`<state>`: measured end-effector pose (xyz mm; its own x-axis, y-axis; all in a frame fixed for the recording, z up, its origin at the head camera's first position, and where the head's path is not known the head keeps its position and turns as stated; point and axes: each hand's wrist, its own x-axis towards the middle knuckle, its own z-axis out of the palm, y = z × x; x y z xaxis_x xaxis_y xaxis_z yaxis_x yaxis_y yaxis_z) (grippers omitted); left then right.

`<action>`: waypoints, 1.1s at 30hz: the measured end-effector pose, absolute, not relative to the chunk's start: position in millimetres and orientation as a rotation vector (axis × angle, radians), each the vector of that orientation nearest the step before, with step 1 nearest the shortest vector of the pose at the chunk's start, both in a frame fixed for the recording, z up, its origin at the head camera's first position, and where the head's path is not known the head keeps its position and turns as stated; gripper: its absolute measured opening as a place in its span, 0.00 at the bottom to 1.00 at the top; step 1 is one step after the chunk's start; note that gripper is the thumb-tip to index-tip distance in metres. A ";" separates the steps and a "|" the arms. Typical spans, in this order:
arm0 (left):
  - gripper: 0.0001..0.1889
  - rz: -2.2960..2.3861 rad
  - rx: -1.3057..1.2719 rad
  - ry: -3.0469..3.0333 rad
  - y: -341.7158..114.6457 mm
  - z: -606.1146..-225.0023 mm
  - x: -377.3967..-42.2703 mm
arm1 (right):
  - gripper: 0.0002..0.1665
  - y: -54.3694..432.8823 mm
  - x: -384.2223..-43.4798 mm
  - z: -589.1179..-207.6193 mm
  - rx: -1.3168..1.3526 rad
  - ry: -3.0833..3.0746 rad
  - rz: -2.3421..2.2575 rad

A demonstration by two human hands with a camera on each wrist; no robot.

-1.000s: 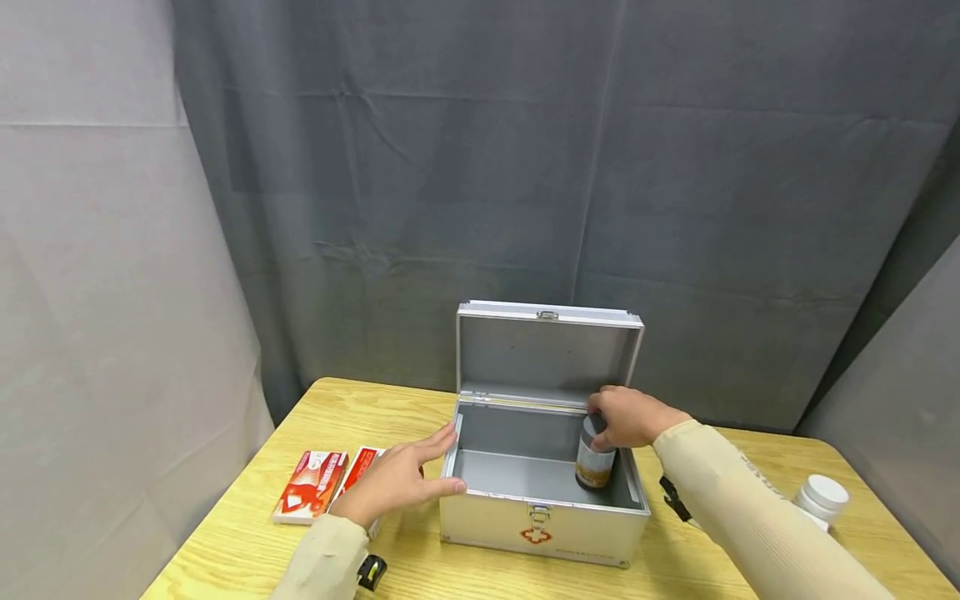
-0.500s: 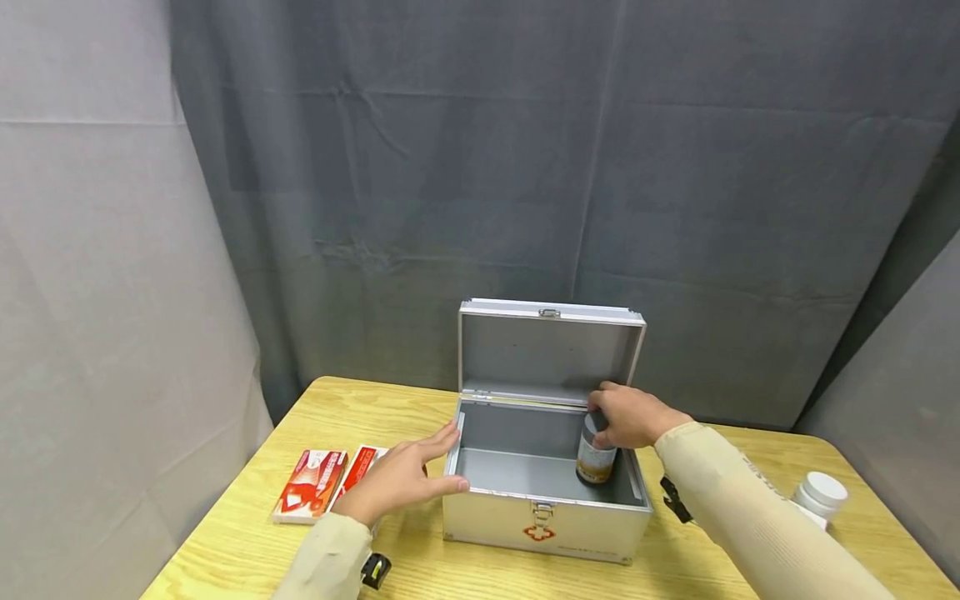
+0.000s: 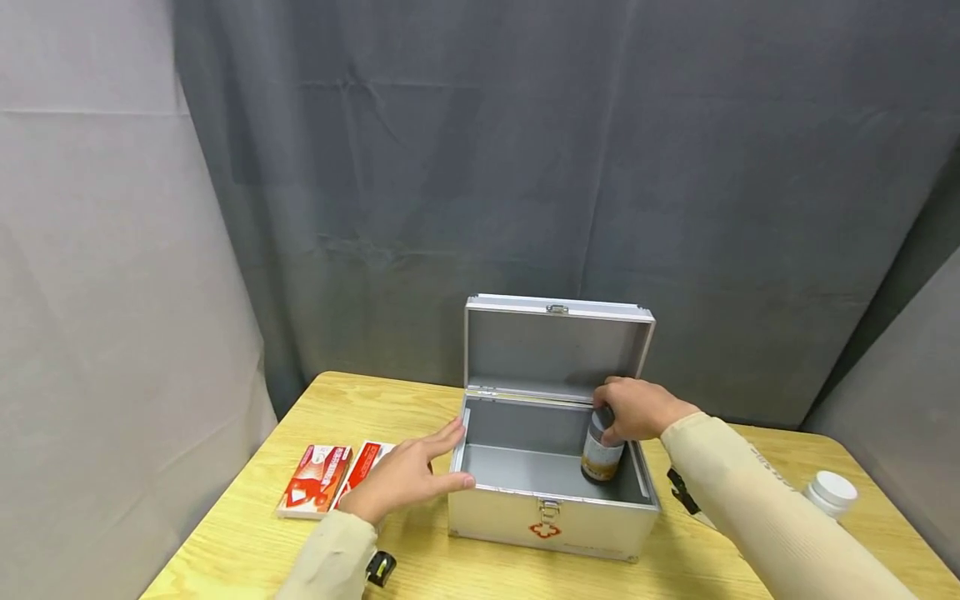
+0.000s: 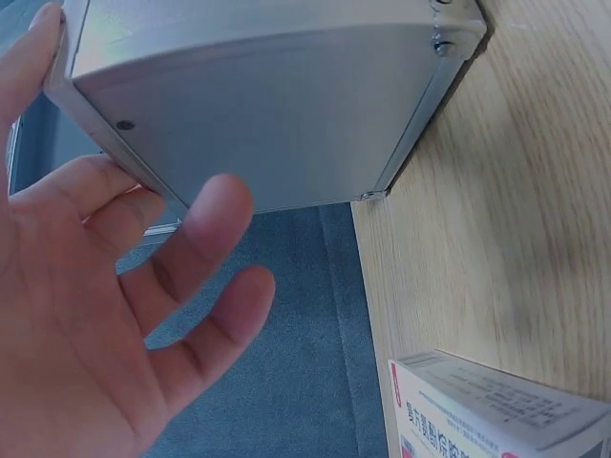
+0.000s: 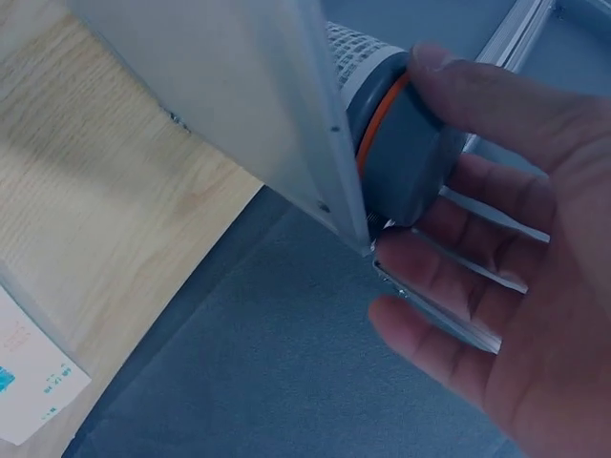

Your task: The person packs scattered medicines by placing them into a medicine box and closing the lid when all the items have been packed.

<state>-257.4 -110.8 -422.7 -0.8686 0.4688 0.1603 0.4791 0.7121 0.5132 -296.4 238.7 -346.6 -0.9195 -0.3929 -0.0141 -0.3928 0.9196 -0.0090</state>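
A silver first-aid case (image 3: 551,525) stands with its lid (image 3: 555,350) up. Inside, at its right end, is a jar (image 3: 602,461) with a dark cap and a white and brown label. My right hand (image 3: 637,408) reaches over the right wall and grips the jar by its cap (image 5: 410,143), thumb on one side and fingers on the other. My left hand (image 3: 408,475) is at the case's left wall (image 4: 258,114), its fingers spread and touching the top rim in the left wrist view.
Left of the case lie a red and white medicine box (image 3: 315,481) and a second box (image 3: 366,467), partly behind the left hand. A white bottle (image 3: 831,493) stands at the right, partly covered by the right sleeve. A grey curtain (image 3: 420,208) hangs behind the wooden table (image 3: 390,400).
The whole head view has shifted slightly, with the case appearing a little farther right and higher. Both hands and the jar keep their places relative to the case.
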 end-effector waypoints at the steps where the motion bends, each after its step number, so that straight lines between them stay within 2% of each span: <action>1: 0.42 -0.874 -0.800 -2.889 -110.1 -422.2 -257.6 | 0.27 239.3 -296.8 -345.9 -0.619 3.060 -0.006; 26: 0.43 -0.894 -0.772 -2.915 -109.1 -417.7 -248.8 | 0.28 229.2 -298.2 -338.5 -0.509 3.003 -0.020; 33: 0.42 -0.893 -0.754 -2.923 -110.3 -417.1 -246.4 | 0.28 225.4 -295.1 -343.7 -0.583 3.011 -0.011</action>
<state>-246.4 -110.3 -417.1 -0.8852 0.4467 0.1301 0.4431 0.7242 0.5283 -295.1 225.4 -343.7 -0.9251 -0.3729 -0.0721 -0.3724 0.9279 -0.0209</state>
